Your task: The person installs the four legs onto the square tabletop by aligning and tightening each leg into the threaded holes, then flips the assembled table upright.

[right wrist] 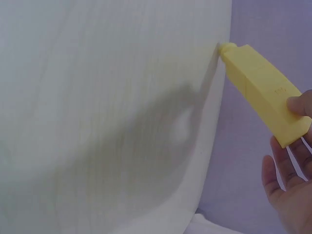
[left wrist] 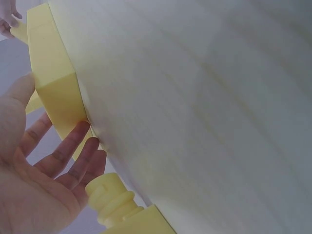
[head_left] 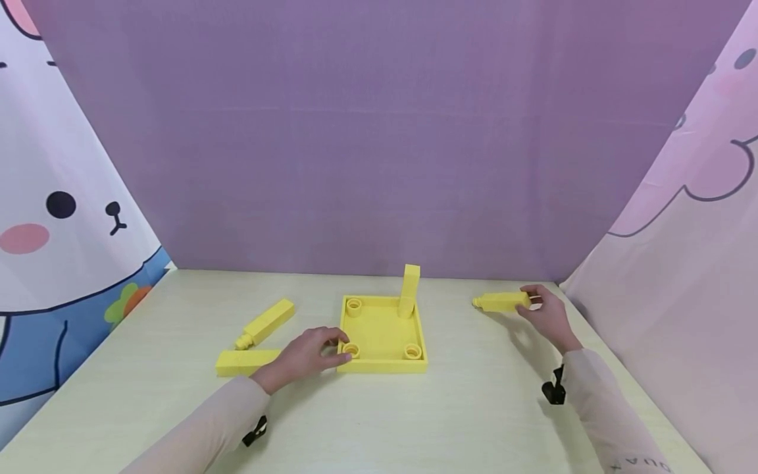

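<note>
Out on the right, the right hand [head_left: 545, 319] has the yellow post [head_left: 502, 302], fingers pinching it by its plain end, thumb laid along one face and the rest beneath! Over to the left hand [head_left: 304, 355], its fingers loosely bent at the near-left corner of the square base [head_left: 381, 366]; whether they really grip it or just rest there, I cannot tell. The step in hand looks like bringing a post over to be fitted, because one upright post [head_left: 410, 289] already stands in the far-right corner, beyond the left fingers and well to the left of the right ones. Now the direction: the held post lies crosswise, long axis nearly level and running away leftward from the right fingers, threaded tip pointing towards the base; whether that tip touches the worktop [head_left: 462, 415] is hard to tell. Three sockets are bare: the front-left socket [head_left: 351, 351] right by the left thumb, the far-left socket [head_left: 353, 307] beyond it, the front-right socket [head_left: 412, 353] between the two hands. The next move, I judge, calls for carrying the post left and swinging it upright, thread down, over one of them, with the left fingers steadying the corner while the right ones twist
</note>
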Available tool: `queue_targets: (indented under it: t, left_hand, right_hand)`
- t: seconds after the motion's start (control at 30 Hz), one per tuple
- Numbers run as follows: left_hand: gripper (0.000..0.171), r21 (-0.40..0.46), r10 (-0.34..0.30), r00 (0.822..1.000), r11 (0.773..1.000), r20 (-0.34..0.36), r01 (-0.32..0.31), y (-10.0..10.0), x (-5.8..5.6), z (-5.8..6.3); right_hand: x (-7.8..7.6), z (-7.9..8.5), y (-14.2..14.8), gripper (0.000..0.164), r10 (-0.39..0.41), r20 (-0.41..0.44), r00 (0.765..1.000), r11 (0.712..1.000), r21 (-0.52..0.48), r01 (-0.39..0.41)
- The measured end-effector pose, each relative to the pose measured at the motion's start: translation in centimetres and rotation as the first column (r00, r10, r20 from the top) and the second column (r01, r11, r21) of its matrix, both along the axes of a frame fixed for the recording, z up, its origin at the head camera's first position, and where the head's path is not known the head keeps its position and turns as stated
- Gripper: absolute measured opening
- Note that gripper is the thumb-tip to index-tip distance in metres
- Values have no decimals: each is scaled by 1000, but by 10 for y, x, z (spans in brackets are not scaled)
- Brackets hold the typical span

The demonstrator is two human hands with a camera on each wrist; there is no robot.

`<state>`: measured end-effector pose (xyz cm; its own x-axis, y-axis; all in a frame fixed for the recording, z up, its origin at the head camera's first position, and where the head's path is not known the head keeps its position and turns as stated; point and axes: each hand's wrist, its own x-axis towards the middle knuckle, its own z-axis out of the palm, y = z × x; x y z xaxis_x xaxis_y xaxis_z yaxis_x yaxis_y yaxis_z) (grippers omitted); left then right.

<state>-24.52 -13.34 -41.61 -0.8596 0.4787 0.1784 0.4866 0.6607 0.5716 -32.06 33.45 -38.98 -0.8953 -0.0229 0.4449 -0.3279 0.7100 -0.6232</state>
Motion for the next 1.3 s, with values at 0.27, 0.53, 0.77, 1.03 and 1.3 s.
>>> queue_targets:
  t: [0.27, 0.53, 0.77, 1.03, 1.3]
  left_hand:
    - [30, 3, 3, 1000, 1000, 17, -3, 0, 1, 0]
    - [30, -1, 7, 1000, 1000, 18, -7, 1, 1, 0]
    - [30, -3, 9, 1000, 1000, 17, -9, 1, 1, 0]
    - [30, -5, 11, 1000, 1000, 16, -11, 1, 1, 0]
    - [30, -3, 5, 1000, 1000, 14, -5, 0, 2, 0]
  right_hand:
    - [-6, -2, -8, 36, -34, -42, 999, 999, -17, 34]
    - [-8, 1, -16, 35, -38, -94, 995, 999, -6, 38]
    - [-8, 4, -21, 33, -28, -117, 993, 1000, 10, 30]
    - [-6, 10, -26, 30, -11, -142, 990, 1000, 9, 12]
    - [-5, 17, -30, 33, 41, -150, 988, 999, 23, -38]
